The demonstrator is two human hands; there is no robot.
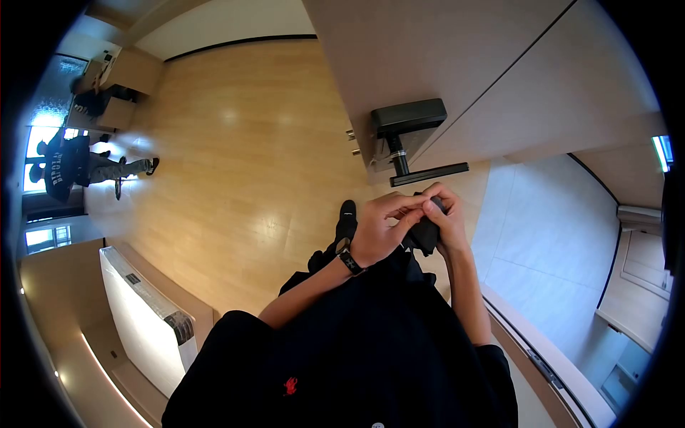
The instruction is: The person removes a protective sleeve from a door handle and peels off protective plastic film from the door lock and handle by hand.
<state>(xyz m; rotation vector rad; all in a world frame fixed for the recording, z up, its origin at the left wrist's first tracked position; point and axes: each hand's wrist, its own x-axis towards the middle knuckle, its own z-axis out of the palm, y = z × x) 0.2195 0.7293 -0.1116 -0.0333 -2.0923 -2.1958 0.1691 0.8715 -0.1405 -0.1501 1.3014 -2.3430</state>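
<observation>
Close in front of my body, both hands meet around a small black object point(426, 234), whose kind I cannot make out because fingers cover much of it. My right hand point(451, 217) is wrapped round its right side. The fingers of my left hand point(382, 227) are pinched together against its upper part, and a dark watch point(349, 258) sits on that wrist. Just beyond the fingertips, a black door handle point(428, 175) with a dark lock housing point(409, 118) is fitted to the edge of a beige door point(399, 50). Neither hand touches the handle.
Wood-look floor point(235, 157) stretches to the left, and pale grey tiles point(549, 228) lie to the right. A wrapped white panel point(139, 307) leans at lower left. In the far left background stands another person point(68, 167) near cardboard-coloured boxes point(118, 113).
</observation>
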